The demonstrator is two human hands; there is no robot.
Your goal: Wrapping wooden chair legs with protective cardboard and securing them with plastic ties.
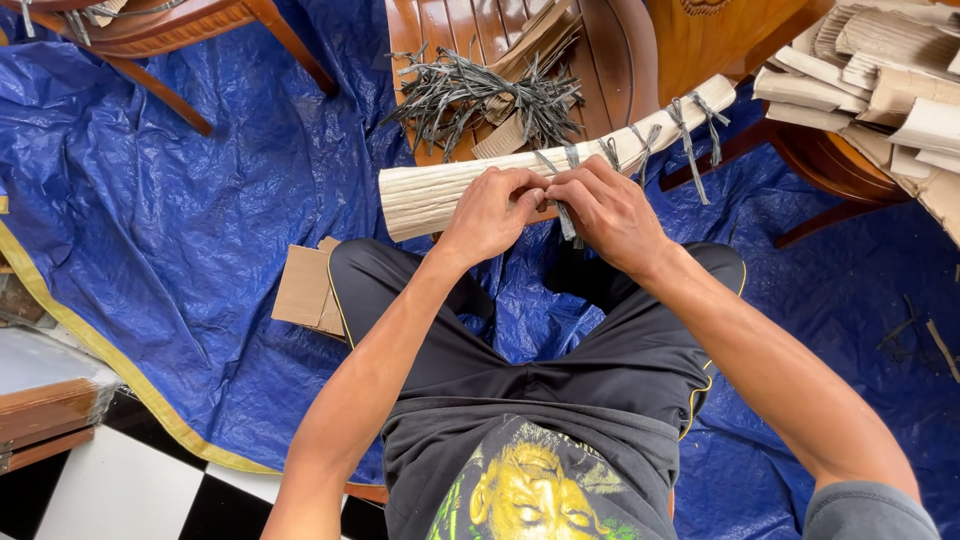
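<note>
While both hands pinch a grey strap, a cardboard roll [440,190] lies mid-frame.
Left hand [492,212] and right hand [605,212] are closed on the strap [566,220]; loose straps [470,95] lie above.

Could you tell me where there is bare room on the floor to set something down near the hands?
The blue tarp lies bare left of the cardboard-wrapped piece, up to the yellow hem. Another bare patch lies at the right, below the stacked cardboard. It is crowded around both hands, left hand and right hand, and the strap pile.
</note>
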